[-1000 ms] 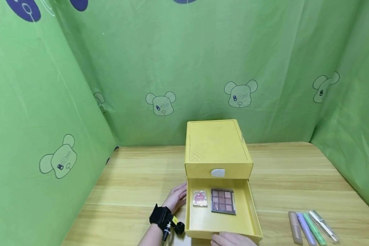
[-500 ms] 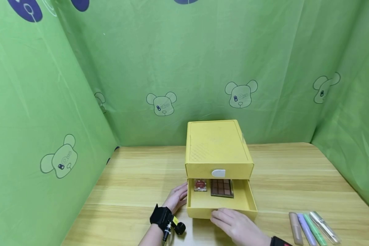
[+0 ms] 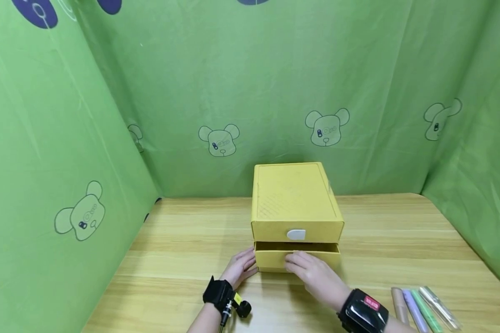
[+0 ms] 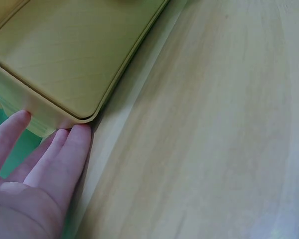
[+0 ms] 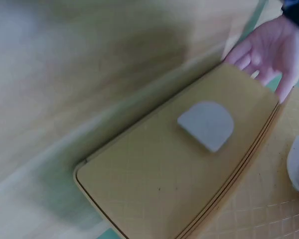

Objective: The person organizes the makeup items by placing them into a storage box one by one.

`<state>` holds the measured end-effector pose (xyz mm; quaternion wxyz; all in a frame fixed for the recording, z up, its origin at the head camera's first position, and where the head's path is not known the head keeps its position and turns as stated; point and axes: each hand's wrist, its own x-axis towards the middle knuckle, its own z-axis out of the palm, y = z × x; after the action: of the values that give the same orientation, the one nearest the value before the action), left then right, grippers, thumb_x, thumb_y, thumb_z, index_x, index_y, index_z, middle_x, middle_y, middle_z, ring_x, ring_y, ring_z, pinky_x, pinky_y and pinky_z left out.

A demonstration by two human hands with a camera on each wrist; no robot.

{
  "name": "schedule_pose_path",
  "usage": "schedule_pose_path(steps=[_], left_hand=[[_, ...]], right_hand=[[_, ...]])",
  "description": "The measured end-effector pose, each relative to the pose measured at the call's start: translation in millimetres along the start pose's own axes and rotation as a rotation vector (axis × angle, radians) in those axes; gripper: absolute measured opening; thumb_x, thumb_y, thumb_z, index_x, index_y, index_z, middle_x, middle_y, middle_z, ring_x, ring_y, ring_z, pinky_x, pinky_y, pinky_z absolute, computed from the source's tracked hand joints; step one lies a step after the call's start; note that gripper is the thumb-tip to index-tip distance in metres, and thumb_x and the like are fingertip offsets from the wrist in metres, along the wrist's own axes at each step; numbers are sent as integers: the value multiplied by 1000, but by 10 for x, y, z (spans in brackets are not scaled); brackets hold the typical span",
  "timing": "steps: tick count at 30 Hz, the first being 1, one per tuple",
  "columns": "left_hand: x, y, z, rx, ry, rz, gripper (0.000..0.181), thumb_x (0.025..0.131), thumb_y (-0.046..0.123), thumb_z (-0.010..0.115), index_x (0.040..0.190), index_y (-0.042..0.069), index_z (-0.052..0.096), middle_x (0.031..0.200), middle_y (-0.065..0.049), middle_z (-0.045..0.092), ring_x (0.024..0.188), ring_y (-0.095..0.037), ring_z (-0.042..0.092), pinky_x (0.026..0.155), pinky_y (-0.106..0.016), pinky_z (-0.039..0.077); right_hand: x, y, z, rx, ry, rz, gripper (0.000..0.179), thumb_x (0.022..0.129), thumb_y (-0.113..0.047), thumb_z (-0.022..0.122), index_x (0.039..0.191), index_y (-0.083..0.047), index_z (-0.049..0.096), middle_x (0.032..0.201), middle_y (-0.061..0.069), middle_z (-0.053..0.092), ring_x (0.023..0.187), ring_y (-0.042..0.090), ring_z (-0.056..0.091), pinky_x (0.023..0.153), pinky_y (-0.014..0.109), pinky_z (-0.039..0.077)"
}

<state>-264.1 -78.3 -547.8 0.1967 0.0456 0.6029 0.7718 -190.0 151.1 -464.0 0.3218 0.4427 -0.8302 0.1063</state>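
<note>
A yellow two-drawer storage box stands on the table, a white tab on its upper front. Its lower drawer sticks out a little, with a narrow dark gap above its rim. The fingers of my right hand press on the middle of that drawer's front near the top edge. A white tab handle on the lower front shows in the right wrist view. My left hand rests its extended fingertips against the box's lower left side; in the left wrist view the fingers touch its corner.
Several slim tubes, among them a brown tube, a purple tube and a green tube, lie on the wooden table at front right. Green cloth with bear prints closes off the back and sides.
My right hand has moved forward, sliding the lower drawer most of the way into the box. The small pink compact and the eyeshadow palette inside it are now hidden. The left hand has stayed put.
</note>
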Motion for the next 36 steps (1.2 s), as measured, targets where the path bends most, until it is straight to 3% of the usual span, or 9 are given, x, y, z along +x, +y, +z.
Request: schedule_pose_path(steps=[4, 20, 27, 33, 36], left_hand=[[-2, -9, 0, -8, -1, -8, 63, 92, 31, 54, 139, -5, 31, 138, -20, 40, 126, -32, 40, 99, -44, 40], [6, 12, 3, 2, -17, -9, 62, 92, 31, 53, 139, -3, 31, 142, -20, 35, 128, -32, 37, 101, -45, 38], [8, -5, -9, 1, -14, -6, 62, 93, 30, 53, 139, -4, 31, 142, -21, 34, 127, -33, 38, 101, -45, 38], [8, -13, -18, -4, -14, -8, 63, 93, 30, 53, 139, -6, 29, 141, -22, 34, 127, -34, 37, 101, -45, 38], [6, -9, -19, 0, -20, -5, 63, 93, 29, 52, 139, -6, 28, 141, -22, 34, 128, -35, 36, 101, -46, 37]], right_hand=[[37, 81, 33, 19, -35, 45, 53, 49, 18, 67, 98, -1, 66, 105, 10, 62, 98, 24, 57, 85, 35, 51], [80, 186, 134, 0, -6, 29, 49, 50, 22, 65, 94, 0, 67, 102, 10, 62, 94, 21, 57, 81, 29, 52], [80, 162, 128, -5, 5, 19, 44, 54, 17, 66, 95, -1, 66, 103, 10, 62, 95, 21, 58, 82, 31, 52], [61, 78, 93, -1, 81, -21, 42, 59, 9, 62, 99, 0, 64, 107, 12, 61, 99, 26, 57, 86, 38, 49], [32, 20, 95, -3, 63, 13, 40, 61, 6, 62, 101, -2, 64, 104, 11, 62, 96, 24, 59, 84, 37, 51]])
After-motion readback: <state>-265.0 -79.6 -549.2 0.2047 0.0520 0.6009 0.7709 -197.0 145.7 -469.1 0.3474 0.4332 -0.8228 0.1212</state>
